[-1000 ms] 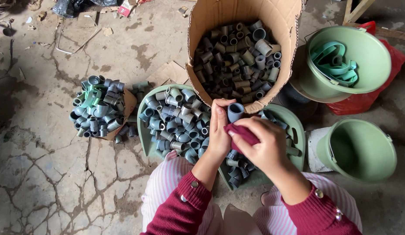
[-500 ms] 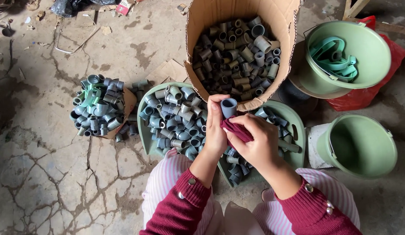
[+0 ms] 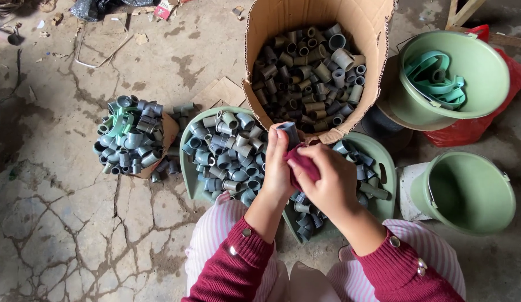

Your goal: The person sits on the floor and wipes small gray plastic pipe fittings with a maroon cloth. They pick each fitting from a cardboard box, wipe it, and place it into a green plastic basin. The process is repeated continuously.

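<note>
Down at frame centre, the left hand (image 3: 278, 168) pinches a grey pipe fitting (image 3: 288, 133) upright while the right hand (image 3: 327, 182) closes its fingers on a maroon cloth (image 3: 303, 166) against it. Behind them an open cardboard box (image 3: 372, 33) of fittings crowds close, two green trays (image 3: 185, 168) beneath. Green buckets (image 3: 484, 84) stand right; cracked concrete floor (image 3: 59, 235) spreads left.
</note>
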